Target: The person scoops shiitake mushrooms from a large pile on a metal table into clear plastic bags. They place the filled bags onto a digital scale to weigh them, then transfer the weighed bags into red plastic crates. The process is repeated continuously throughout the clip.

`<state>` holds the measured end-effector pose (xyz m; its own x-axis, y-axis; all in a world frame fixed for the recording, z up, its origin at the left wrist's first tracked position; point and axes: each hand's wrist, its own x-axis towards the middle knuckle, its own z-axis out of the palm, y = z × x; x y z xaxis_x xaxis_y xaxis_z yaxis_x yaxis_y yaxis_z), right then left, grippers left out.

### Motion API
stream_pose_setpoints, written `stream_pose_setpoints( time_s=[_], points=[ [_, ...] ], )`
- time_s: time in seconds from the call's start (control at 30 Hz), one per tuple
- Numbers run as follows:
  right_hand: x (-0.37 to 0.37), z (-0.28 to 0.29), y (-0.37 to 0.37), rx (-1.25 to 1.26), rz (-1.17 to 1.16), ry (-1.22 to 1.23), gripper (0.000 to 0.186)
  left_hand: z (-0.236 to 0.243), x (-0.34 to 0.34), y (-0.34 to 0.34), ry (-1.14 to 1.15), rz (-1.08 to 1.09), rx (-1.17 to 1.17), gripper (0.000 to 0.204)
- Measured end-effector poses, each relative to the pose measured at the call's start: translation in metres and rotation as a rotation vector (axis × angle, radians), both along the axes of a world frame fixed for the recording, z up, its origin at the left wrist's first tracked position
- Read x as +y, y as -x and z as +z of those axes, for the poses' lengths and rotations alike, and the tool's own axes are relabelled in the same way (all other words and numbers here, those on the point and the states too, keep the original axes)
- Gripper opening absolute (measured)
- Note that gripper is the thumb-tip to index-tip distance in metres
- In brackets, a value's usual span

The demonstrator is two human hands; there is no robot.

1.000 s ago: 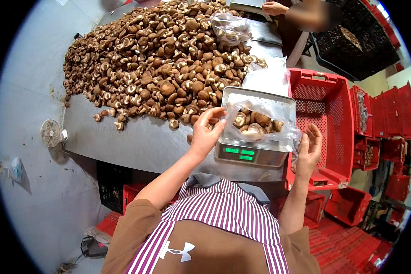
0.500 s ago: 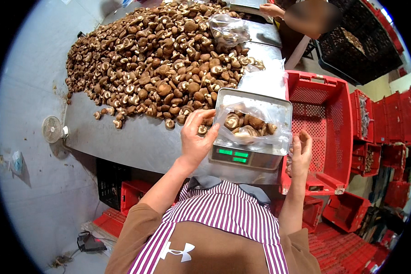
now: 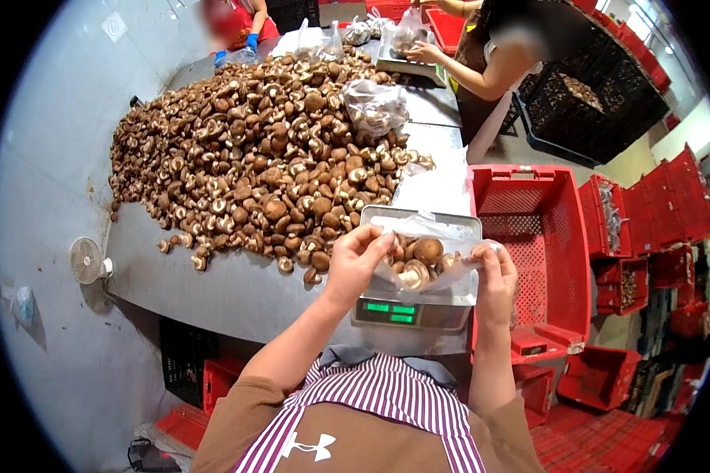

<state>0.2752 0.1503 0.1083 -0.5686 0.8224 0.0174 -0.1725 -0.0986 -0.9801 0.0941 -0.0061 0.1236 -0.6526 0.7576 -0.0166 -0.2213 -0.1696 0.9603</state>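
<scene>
The left hand (image 3: 353,264) is pinching the left edge of the clear bag (image 3: 443,281), grip clamping thumb against finger; the right hand (image 3: 494,285) is clamping the right edge likewise, and the mouth is gaping between them; brown mushrooms (image 3: 428,251) are showing inside; the bag is sitting over the scale (image 3: 442,317) at the bench's (image 3: 189,280) near right; a big mushroom pile (image 3: 244,177) is spreading far left; a red crate (image 3: 564,276) is standing right.

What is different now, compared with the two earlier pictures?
The right hand has moved left, from beside the clear bag to pinch its right edge. The fingers of the left hand have closed on the left edge. The view has tilted up, showing more of the far end. The scale stays under the bag; the mushroom pile looks unchanged.
</scene>
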Motion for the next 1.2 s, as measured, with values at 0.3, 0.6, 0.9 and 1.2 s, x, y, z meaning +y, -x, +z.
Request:
stream_pose_setpoints(
  time_s=[0.3, 0.6, 0.9, 1.2],
  points=[
    [-0.029, -0.003, 0.013, -0.156, 0.292, -0.024, 0.020, -0.027, -0.008, -0.014, 0.069, -0.256, -0.156, 0.019],
    [0.004, -0.055, 0.031, -0.285, 0.489, -0.048, 0.022, -0.061, 0.002, 0.013, 0.140, -0.458, -0.086, 0.018],
    [-0.015, -0.072, 0.012, -0.400, 0.523, -1.299, 0.011, -0.137, 0.047, 0.079, 0.575, -0.250, 1.102, 0.018],
    [-0.016, -0.054, 0.048, 0.004, 0.324, 0.372, 0.026, -0.073, 0.027, 0.064, 0.257, -0.276, -0.202, 0.020]
  ],
)
